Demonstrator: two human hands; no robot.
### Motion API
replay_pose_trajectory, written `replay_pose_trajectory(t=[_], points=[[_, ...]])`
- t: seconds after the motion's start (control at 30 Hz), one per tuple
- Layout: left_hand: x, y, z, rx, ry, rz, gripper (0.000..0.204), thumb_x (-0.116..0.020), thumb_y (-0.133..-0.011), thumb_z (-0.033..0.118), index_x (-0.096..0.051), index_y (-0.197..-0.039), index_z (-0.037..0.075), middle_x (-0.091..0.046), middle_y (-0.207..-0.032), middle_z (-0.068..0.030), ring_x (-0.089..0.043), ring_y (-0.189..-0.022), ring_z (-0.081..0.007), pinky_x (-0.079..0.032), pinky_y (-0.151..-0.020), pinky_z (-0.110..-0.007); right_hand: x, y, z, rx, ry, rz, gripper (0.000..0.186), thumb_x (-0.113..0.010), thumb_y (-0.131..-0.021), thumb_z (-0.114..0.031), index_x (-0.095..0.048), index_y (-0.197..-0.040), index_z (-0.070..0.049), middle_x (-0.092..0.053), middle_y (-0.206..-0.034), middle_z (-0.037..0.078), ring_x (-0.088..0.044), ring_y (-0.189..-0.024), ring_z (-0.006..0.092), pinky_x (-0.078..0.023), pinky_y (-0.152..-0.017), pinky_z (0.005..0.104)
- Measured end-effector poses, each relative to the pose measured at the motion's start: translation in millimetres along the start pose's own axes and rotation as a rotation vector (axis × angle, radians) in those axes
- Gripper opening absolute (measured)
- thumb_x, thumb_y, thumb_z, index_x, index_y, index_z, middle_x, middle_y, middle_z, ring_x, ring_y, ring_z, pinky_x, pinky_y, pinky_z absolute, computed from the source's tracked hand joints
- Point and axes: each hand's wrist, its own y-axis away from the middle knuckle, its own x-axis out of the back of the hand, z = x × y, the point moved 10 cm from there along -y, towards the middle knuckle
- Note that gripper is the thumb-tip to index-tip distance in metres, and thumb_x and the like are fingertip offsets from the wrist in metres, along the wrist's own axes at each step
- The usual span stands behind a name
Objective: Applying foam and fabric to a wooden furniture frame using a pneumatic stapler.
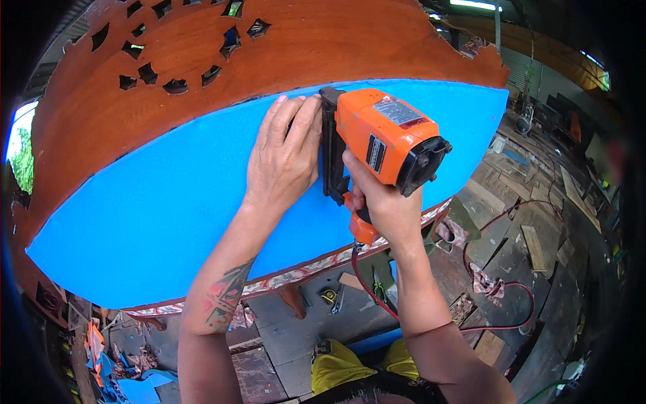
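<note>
Nail gun [387, 131]: orange, with a black rear cap, label patches and a slim black nose section; tilted, just right of centre in the upper half of the frame.
Blue sheet [168, 195]: bright, matte, leaf-shaped, spanning lower left to upper right of the frame.
Right hand [390, 212]: wrapped round the handle, directly below the orange body.
Left hand [286, 141]: fingers straight and together, laid on the blue just left of the nose section, fingertips near the upper seam.
Upper edge: curving against carved brown wood [377, 47], with the gun's nose at the seam.
Lower edge: bordered by patterned fabric [289, 276].
Open room: broad bare blue at left, narrower at right; red hose [363, 276] trailing toward lower right over the floor [269, 316].
</note>
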Motion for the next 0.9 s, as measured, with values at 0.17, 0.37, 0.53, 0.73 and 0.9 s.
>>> replay_pose_trajectory(t=[0.17, 0.37, 0.53, 0.73, 0.9], points=[[0, 7, 2, 0.027, -0.146, -0.096, 0.044, -0.067, -0.085, 0.012, -0.065, -0.128, 0.003, -0.058, -0.133, -0.0040, -0.052, -0.123, -0.0207, -0.040, -0.114, -0.041, 5, 9, 10, -0.064, -0.062, 0.009, 0.016, -0.076, -0.088, -0.005, -0.068, -0.100, 0.001, -0.067, -0.073, 0.003, -0.061, -0.054, 0.0103, -0.048, -0.052, 0.0284], [16, 11, -2, 0.026, -0.147, -0.025, 0.046, -0.070, -0.087, 0.016, -0.064, -0.132, 0.008, -0.060, -0.130, -0.0026, -0.055, -0.121, -0.0204, -0.040, -0.112, -0.041, -3, 12, -6, 0.162, -0.052, 0.016, 0.012, -0.073, -0.090, -0.002, -0.064, -0.097, 0.001, -0.059, -0.063, 0.002, -0.056, -0.049, 0.0099, -0.045, -0.047, 0.0268], [17, 13, -8, 0.049, -0.060, -0.017, 0.043, -0.072, -0.084, 0.011, -0.066, -0.127, 0.006, -0.061, -0.131, -0.0051, -0.055, -0.122, -0.0232, -0.042, -0.110, -0.043, -7, 15, -4, 0.057, 0.001, -0.050, 0.023, -0.075, -0.086, -0.002, -0.069, -0.108, 0.001, -0.072, -0.093, 0.009, -0.069, -0.080, 0.0175, -0.054, -0.073, 0.0324], [17, 13, -11, 0.061, -0.028, -0.015, 0.043, -0.075, -0.081, 0.008, -0.067, -0.123, 0.005, -0.061, -0.132, -0.0060, -0.056, -0.123, -0.0250, -0.043, -0.109, -0.043, -13, 15, 0, -0.018, -0.103, -0.008, 0.021, -0.075, -0.088, -0.002, -0.067, -0.106, 0.002, -0.069, -0.083, 0.006, -0.063, -0.066, 0.0108, -0.050, -0.061, 0.0294], [17, 13, -12, 0.058, -0.025, -0.011, 0.043, -0.074, -0.081, 0.008, -0.068, -0.123, 0.005, -0.061, -0.131, -0.0051, -0.056, -0.122, -0.0241, -0.043, -0.108, -0.043, -15, 13, -4, -0.011, -0.103, 0.020, 0.021, -0.075, -0.088, -0.002, -0.067, -0.107, 0.003, -0.070, -0.087, 0.007, -0.064, -0.068, 0.0119, -0.051, -0.062, 0.0299]])
